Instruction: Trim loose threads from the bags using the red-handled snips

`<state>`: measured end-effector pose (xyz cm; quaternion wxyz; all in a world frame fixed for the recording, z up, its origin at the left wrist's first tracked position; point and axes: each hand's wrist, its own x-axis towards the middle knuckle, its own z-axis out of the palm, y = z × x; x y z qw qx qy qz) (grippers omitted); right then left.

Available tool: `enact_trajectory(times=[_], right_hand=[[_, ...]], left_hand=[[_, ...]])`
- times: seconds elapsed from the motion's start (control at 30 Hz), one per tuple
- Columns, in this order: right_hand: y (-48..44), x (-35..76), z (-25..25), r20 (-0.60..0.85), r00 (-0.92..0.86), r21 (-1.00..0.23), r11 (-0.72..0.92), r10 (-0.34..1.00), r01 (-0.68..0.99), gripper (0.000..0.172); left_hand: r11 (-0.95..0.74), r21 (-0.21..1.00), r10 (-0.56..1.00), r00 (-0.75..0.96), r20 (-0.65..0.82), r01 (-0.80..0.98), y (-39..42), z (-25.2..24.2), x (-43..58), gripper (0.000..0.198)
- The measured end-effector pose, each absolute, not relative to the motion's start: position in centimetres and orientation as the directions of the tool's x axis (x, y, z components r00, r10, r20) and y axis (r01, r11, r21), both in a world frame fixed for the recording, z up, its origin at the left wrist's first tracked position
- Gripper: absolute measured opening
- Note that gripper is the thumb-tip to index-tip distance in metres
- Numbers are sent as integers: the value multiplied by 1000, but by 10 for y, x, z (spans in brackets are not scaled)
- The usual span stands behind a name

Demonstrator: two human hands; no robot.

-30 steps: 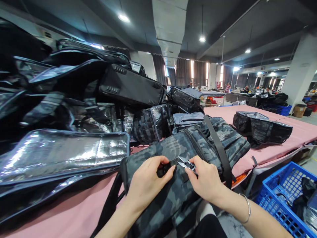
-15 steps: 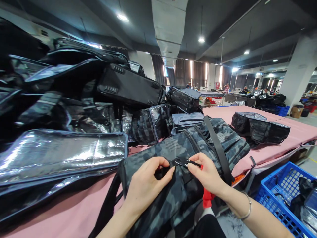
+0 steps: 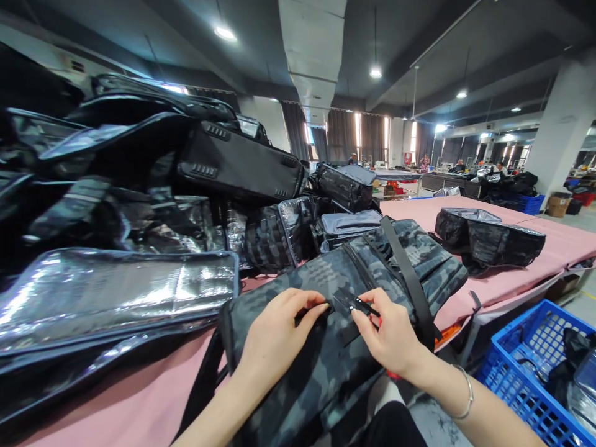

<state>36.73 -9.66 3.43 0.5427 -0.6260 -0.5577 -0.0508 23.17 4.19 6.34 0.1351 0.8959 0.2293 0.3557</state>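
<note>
A dark camouflage bag (image 3: 326,279) lies on the pink table (image 3: 139,385) in front of me, with a black strap (image 3: 405,273) running across it. My left hand (image 3: 274,338) pinches a black webbing loop on the bag's top, fingers closed. My right hand (image 3: 391,335) grips small thread snips (image 3: 358,304), their blades pointing left at the loop, close to my left fingertips. A silver bracelet sits on my right wrist.
A tall pile of black and silver-lined bags (image 3: 139,186) fills the left. Another open bag (image 3: 488,239) lies at the table's far right. A blue plastic crate (image 3: 535,366) stands on the floor at right. People work at distant tables.
The snips' blades have shifted slightly left and down toward the loop. Both hands stay on the bag. The view has tilted a little.
</note>
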Motion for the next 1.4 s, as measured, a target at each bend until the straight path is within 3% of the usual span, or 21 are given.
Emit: enact_trajectory(times=[0.23,0.43,0.8,1.27,1.4], right_hand=[[-94,370,28,723,292,-495,175,627,851,23],[-93,371,24,715,185,-298,54,674,953,17],[-96,369,30,696,150,-268,61,702,961,13],[-90,367,33,623,103,-104,-48,775,993,13],[-89,367,36,623,90,-106,-31,777,994,12]], left_hand=[[-893,230,448,731,515,386,42,61,243,24],[-842,384,530,716,455,380,42,62,243,28],[-856,359,512,706,490,372,41,60,241,26],[-887,284,461,713,529,364,41,53,239,25],[-883,286,469,712,521,373,40,52,238,26]])
